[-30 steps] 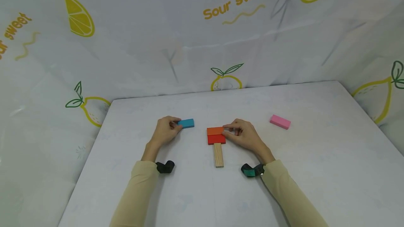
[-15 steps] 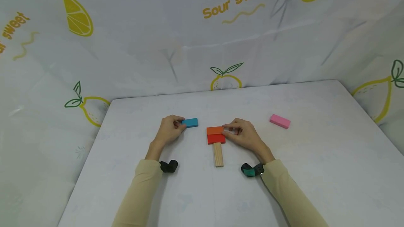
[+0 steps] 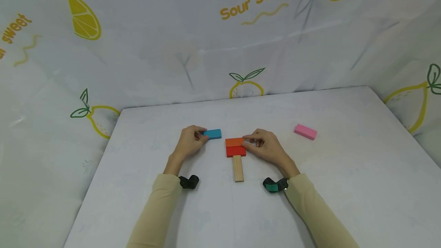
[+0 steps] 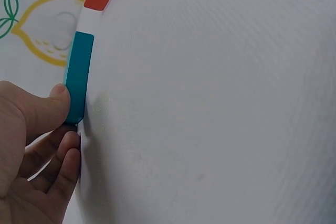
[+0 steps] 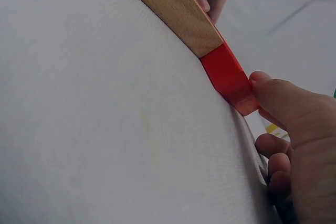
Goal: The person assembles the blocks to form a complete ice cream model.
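Note:
My left hand (image 3: 190,141) pinches the left end of a blue block (image 3: 214,134), which lies flat, its right end free. In the left wrist view the thumb lies along the blue block (image 4: 79,72) and the other fingers are curled below its end. To the right, an orange block (image 3: 233,142) lies against the far long side of a red block (image 3: 236,151). A plain wooden block (image 3: 238,169) meets the red one's near side, like a stem. My right hand (image 3: 267,146) pinches the right end of the orange block, thumb close to the red one.
A pink block (image 3: 305,132) lies at an angle on the white table (image 3: 344,186), right of my right hand. Behind the table hangs a white cloth (image 3: 155,41) printed with lemons. Each wrist carries a small black camera (image 3: 189,181).
My left hand has slid the blue block rightward, closer to the orange and red blocks. The right hand and the other blocks have stayed in place.

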Motion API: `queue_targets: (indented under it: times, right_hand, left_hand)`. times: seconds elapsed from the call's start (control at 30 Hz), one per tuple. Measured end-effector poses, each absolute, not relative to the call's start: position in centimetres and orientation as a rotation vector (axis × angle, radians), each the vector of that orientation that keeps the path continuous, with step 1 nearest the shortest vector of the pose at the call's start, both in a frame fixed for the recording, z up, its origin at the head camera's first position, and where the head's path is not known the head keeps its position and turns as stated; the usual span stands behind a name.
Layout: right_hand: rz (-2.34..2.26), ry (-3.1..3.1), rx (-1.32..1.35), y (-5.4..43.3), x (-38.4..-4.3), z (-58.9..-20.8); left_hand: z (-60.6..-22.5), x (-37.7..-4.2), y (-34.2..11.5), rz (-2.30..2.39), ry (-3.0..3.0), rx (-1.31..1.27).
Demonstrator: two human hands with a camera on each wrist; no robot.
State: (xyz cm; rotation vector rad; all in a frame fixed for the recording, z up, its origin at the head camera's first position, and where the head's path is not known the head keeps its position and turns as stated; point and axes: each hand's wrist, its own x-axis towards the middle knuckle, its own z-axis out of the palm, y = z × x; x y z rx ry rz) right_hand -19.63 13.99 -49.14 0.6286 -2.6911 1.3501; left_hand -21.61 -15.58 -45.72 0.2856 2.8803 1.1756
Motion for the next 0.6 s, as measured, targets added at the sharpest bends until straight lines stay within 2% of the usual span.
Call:
queue_targets:
  times: [0.6]
  right_hand:
    - [1.347, -2.691, 0.623, 14.0, -19.6, -49.1]
  left_hand:
    - [-45.6, -21.3, -14.1, 1.208, 2.857, 0.308]
